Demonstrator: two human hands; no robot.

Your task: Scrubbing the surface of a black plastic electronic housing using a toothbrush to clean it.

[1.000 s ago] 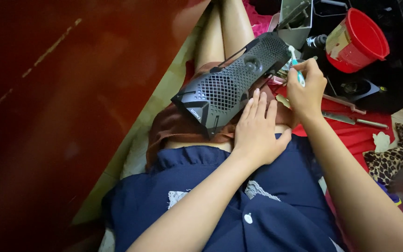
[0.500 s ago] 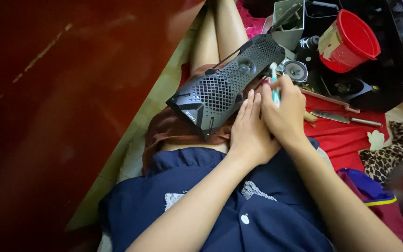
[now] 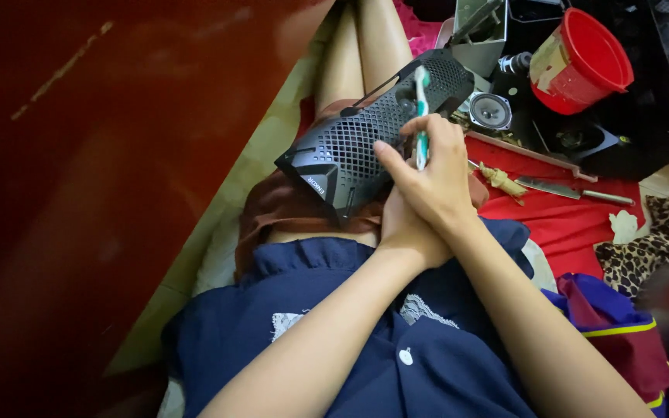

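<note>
On the left is a dark red floor (image 3: 79, 193); next comes the black speaker box (image 3: 373, 131), lying tilted on the person's lap so its mesh side faces up; the left hand (image 3: 406, 232) sits under it, likely to prop it, mostly hidden, so I cannot tell if its fingers are closed; the right hand (image 3: 431, 166) has its fingers wrapped around a white and green toothbrush (image 3: 421, 116), bristles touching the mesh; further right, on the red cloth (image 3: 567, 224), lie a small round speaker (image 3: 489, 111), a knife (image 3: 574, 190) and a red bucket (image 3: 582, 62).
</note>
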